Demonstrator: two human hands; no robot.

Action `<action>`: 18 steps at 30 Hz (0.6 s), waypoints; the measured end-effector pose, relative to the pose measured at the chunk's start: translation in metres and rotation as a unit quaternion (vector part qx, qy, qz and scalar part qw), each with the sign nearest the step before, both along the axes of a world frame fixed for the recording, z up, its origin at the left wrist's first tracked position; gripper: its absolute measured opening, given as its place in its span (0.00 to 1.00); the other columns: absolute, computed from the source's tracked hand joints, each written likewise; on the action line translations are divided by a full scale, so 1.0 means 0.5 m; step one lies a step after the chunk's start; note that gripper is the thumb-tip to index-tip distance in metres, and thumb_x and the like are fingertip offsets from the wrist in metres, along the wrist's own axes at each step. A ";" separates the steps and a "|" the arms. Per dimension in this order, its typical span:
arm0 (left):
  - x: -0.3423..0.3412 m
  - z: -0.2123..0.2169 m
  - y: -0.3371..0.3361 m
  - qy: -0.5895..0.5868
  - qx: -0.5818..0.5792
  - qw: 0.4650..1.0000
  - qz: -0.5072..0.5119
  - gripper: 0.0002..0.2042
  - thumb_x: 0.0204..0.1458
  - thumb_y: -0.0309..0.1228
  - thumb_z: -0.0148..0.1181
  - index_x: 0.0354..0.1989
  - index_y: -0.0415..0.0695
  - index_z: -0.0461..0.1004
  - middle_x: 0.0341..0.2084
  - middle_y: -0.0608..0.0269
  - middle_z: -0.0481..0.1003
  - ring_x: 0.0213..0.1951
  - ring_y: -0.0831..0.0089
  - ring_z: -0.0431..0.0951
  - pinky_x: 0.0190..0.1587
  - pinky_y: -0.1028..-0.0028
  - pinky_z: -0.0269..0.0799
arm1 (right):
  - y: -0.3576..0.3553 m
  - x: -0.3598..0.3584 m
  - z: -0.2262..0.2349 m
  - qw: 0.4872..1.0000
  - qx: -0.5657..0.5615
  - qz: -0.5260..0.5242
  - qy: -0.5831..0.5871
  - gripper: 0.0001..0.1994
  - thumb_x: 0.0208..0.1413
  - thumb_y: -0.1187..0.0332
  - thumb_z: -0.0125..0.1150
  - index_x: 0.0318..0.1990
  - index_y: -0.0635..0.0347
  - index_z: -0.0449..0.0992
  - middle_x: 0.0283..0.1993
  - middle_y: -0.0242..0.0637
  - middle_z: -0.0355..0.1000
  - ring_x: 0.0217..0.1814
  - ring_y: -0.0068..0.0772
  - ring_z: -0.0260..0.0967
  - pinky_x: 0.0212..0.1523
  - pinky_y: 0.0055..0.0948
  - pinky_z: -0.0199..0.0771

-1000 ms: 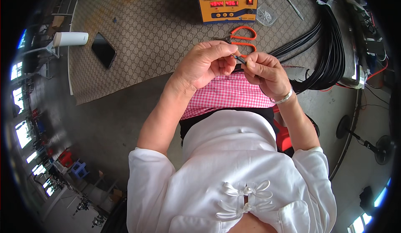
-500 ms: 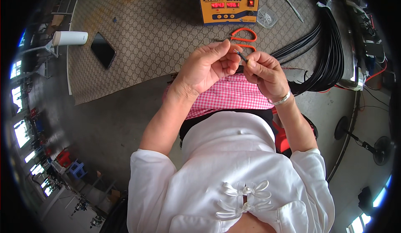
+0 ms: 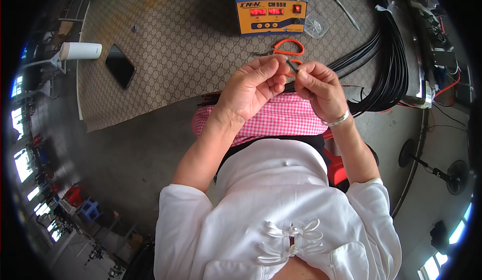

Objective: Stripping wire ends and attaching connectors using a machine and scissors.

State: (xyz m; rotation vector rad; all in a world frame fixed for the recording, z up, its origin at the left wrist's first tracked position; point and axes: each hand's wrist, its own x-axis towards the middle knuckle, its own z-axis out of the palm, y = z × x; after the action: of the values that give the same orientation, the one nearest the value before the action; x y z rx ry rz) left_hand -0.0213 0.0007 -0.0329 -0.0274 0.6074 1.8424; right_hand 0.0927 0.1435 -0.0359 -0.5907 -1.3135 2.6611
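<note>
– So, which step are we on, and where is our work?

– Between our two hands, above the near edge of the table (image 3: 165, 59): we have the end of a dark cable (image 3: 292, 66) held up, its tip slanting away and toward our left

– And how do our hands stand?

– With the right hand (image 3: 321, 90) we pinch the cable between thumb and forefinger. The left hand (image 3: 249, 90) has thumb and forefinger brought together right by the cable's tip, the other fingers curled; whether we grip something there or only brush the end, we cannot tell

– Then we would call this fingertip work on the cable's end?

– Probably, yes, though the tip's details are too small to make out. The orange-handled scissors (image 3: 290, 40) lie just beyond our hands, gripped by neither, and a bundle of black cables (image 3: 396, 69) lies to the right

– What does the next move seem to call for?

– A steady right pinch, we think, so the tip does not swing, and a light, exact touch from the left. If our left fingers hide the tip, a slight turn of the cable might help us see it
</note>
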 end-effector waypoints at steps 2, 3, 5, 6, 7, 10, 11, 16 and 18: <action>-0.003 -0.002 -0.004 -0.002 -0.026 1.000 0.009 0.11 0.52 0.29 0.52 0.41 0.37 0.69 0.28 0.63 0.73 0.28 0.76 0.71 0.33 0.78 0.68 | 0.033 -0.011 0.018 0.996 0.084 -0.029 -0.031 0.04 0.52 0.71 0.55 0.33 0.62 0.71 0.20 0.25 0.63 0.17 0.13 0.52 0.16 0.13 0.50; -0.004 -0.009 -0.009 0.003 -0.039 0.999 0.015 0.10 0.52 0.29 0.52 0.41 0.37 0.69 0.28 0.63 0.72 0.27 0.77 0.71 0.33 0.78 0.68 | 0.056 -0.018 0.026 0.990 0.128 -0.044 -0.049 0.04 0.52 0.71 0.55 0.34 0.62 0.71 0.20 0.24 0.63 0.17 0.12 0.52 0.15 0.13 0.49; -0.005 -0.023 -0.017 0.014 -0.068 0.997 0.018 0.10 0.52 0.29 0.52 0.40 0.38 0.70 0.27 0.64 0.72 0.27 0.77 0.71 0.32 0.79 0.68 | 0.120 -0.028 0.024 0.940 0.323 -0.068 -0.082 0.05 0.51 0.71 0.56 0.34 0.61 0.72 0.19 0.24 0.64 0.16 0.10 0.55 0.14 0.12 0.52; -0.005 -0.030 -0.019 0.021 -0.084 0.996 0.015 0.09 0.52 0.29 0.52 0.40 0.38 0.70 0.27 0.65 0.72 0.27 0.78 0.70 0.32 0.79 0.68 | 0.157 -0.032 0.012 0.910 0.394 -0.068 -0.111 0.05 0.50 0.71 0.56 0.33 0.61 0.73 0.19 0.26 0.66 0.16 0.13 0.58 0.15 0.15 0.56; -0.003 -0.036 -0.022 0.028 -0.102 0.994 0.014 0.09 0.52 0.29 0.52 0.39 0.38 0.70 0.26 0.65 0.72 0.27 0.78 0.70 0.31 0.80 0.68 | 0.187 -0.039 -0.001 0.875 0.460 -0.067 -0.138 0.04 0.49 0.71 0.57 0.32 0.61 0.73 0.19 0.29 0.68 0.17 0.16 0.62 0.17 0.17 0.60; 0.001 -0.047 -0.027 0.045 -0.136 0.990 0.019 0.08 0.52 0.28 0.52 0.38 0.40 0.70 0.26 0.67 0.71 0.26 0.81 0.70 0.30 0.82 0.67 | 0.238 -0.063 -0.018 0.695 0.700 -0.055 -0.154 0.05 0.46 0.69 0.56 0.29 0.60 0.75 0.23 0.36 0.72 0.21 0.30 0.69 0.23 0.26 0.67; 0.002 -0.051 -0.028 0.050 -0.145 0.988 0.021 0.07 0.52 0.28 0.52 0.38 0.40 0.70 0.26 0.67 0.71 0.26 0.82 0.70 0.30 0.82 0.67 | 0.247 -0.072 -0.020 0.676 0.715 -0.037 -0.172 0.06 0.45 0.69 0.56 0.29 0.59 0.75 0.24 0.38 0.72 0.24 0.34 0.70 0.25 0.28 0.68; 0.003 -0.073 -0.040 0.049 -0.173 0.983 0.028 0.07 0.52 0.28 0.52 0.37 0.41 0.71 0.25 0.68 0.71 0.26 0.83 0.69 0.29 0.83 0.66 | 0.261 -0.111 -0.022 0.575 0.775 0.032 -0.259 0.08 0.44 0.67 0.55 0.30 0.60 0.75 0.26 0.42 0.72 0.30 0.41 0.72 0.31 0.32 0.69; 0.004 -0.075 -0.042 0.042 -0.174 0.983 0.030 0.07 0.52 0.28 0.52 0.37 0.41 0.71 0.25 0.68 0.71 0.25 0.83 0.69 0.28 0.83 0.66 | 0.263 -0.123 -0.023 0.553 0.784 0.044 -0.278 0.08 0.43 0.67 0.54 0.29 0.60 0.75 0.27 0.43 0.73 0.31 0.42 0.71 0.33 0.33 0.69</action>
State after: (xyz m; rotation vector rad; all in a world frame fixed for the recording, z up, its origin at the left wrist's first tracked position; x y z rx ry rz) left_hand -0.0195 -0.0203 -0.0703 -0.2023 0.9929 1.7810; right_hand 0.0310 0.2751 -0.0476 -0.8870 -2.9456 0.2909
